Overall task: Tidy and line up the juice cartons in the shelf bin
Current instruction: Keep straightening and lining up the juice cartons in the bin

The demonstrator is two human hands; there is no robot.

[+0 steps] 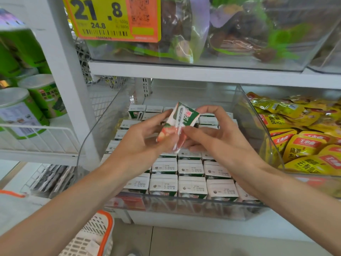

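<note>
shelf bin (pixel 184 206): on the lower shelf, centre
juice cartons (pixel 191 168): upright in rows inside the shelf bin, from its front wall backwards
single carton (pixel 181 122): tilted above the middle rows, held between left hand (pixel 145 137) and right hand (pixel 217 137)
packets (pixel 302 145): in the neighbouring bin, right
cans (pixel 42 95): on a wire shelf, left
upper bin (pixel 239 43): on the shelf above, price tag (pixel 110 17) on its front left
basket (pixel 99 235): below, front left

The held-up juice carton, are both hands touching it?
Touching. The head view shows the left hand gripping the juice carton from its left side, while the right hand pinches its right edge with thumb and fingertips.
</note>
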